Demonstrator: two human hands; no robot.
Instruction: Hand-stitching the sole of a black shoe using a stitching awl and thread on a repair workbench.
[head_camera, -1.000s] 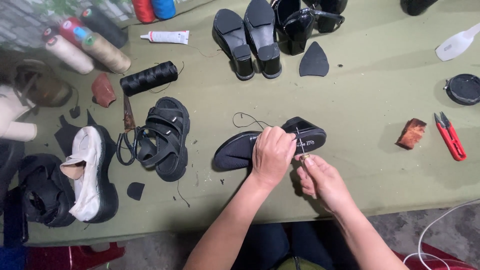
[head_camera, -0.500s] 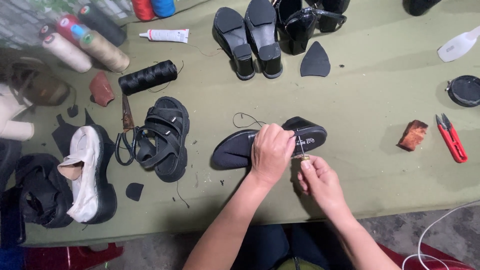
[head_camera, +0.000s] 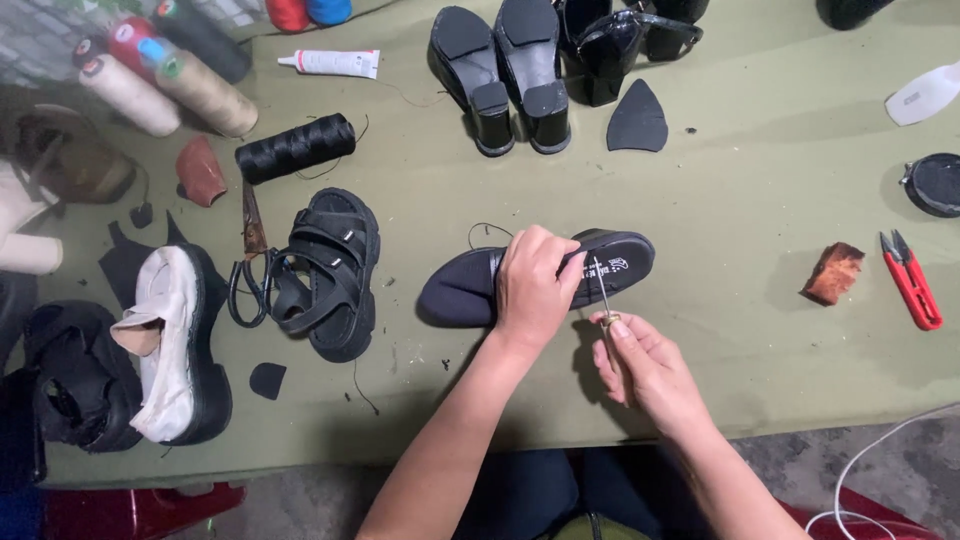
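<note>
A flat black shoe (head_camera: 455, 292) lies on its side on the green table, toe to the left. My left hand (head_camera: 535, 285) is clamped over its middle and holds it down. My right hand (head_camera: 645, 365) sits just below the heel end and grips a thin metal awl (head_camera: 605, 298) whose tip points up at the shoe's inner edge. A loose black thread (head_camera: 483, 232) curls from the shoe's top edge.
A black strappy sandal (head_camera: 335, 272) and a white-and-black shoe (head_camera: 175, 345) lie to the left. A black thread spool (head_camera: 295, 148), a glue tube (head_camera: 330, 63), heeled shoes (head_camera: 500, 75), red snips (head_camera: 910, 280) and a brown scrap (head_camera: 832, 272) are spread around.
My right hand has drawn down and away from the shoe's edge, so the awl's shaft now shows. My left hand still holds the shoe in the same spot.
</note>
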